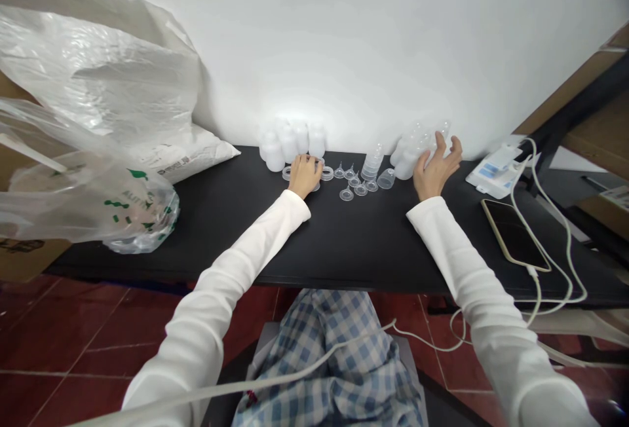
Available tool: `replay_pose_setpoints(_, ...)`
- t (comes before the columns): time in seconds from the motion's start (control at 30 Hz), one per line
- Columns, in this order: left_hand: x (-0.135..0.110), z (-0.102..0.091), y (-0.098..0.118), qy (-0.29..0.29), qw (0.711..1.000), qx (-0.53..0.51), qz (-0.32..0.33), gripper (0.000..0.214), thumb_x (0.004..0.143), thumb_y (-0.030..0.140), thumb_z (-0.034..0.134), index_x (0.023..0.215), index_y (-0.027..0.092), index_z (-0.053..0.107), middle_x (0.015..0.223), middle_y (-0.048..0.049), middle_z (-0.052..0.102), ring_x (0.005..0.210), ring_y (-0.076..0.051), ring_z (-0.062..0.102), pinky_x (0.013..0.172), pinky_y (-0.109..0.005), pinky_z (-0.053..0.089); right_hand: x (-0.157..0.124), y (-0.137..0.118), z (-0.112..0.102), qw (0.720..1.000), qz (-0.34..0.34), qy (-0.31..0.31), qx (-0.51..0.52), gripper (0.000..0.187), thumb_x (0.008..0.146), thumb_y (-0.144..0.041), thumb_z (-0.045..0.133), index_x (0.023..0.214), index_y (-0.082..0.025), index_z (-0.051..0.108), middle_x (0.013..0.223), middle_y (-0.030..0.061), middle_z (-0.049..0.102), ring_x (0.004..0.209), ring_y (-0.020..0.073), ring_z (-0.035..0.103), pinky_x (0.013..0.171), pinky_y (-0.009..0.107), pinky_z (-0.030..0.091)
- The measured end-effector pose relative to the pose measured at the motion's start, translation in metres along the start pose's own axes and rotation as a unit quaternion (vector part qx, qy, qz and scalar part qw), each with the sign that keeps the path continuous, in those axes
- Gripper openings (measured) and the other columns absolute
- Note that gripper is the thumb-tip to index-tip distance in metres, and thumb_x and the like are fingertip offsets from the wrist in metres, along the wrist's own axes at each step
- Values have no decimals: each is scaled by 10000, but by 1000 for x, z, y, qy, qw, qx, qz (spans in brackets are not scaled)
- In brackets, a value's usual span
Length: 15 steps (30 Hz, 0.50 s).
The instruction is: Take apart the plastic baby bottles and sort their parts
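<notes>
My left hand (304,175) is over a cluster of translucent plastic rings (327,173), its fingers curled down and closed on one of them. Just behind it, several white plastic bottles (274,152) stand against the wall. My right hand (435,168) is raised with fingers apart, beside another group of whitish bottles (407,164); nothing shows in its grasp. Between my hands lie several clear nozzle tips with round flanges (346,194). A stack of clear caps (373,162) stands behind them, and a single clear cap (386,179) lies tilted beside it.
On the black table (354,243), a white plastic sack (122,80) and a clear bag holding a cup (142,204) take up the left. A phone (515,234) on a charging cable and a white-blue packet (496,170) lie right. A white cable crosses my lap.
</notes>
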State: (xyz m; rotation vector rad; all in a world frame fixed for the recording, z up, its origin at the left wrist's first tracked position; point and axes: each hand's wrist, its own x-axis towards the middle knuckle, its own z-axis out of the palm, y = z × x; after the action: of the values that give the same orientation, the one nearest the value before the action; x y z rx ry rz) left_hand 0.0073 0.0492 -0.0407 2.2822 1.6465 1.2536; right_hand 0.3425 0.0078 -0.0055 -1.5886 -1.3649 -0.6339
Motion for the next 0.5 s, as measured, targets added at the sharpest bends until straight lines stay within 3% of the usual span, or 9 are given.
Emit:
replay_pose_setpoints(0.37,-6,-11,9,53,997,-34,40,332,1023,390,357,935,205,619,956,-145,638,991,-313,577,973,-496,412,-1,-2,1,998,13,-56,25,549,1013,-354,300,1557,-295,342,1598,181,276,1473,373,346,1079,656,372)
replay_pose_setpoints(0.5,-15,-20,22,35,998,-28,51,367,1035,379,317,928,210,624,994,-136,647,984,-301,569,964,-477,403,-2,-9,-3,999,0,-48,8,551,1024,-398,294,1563,-294,333,1612,182,252,1489,372,324,1076,642,370)
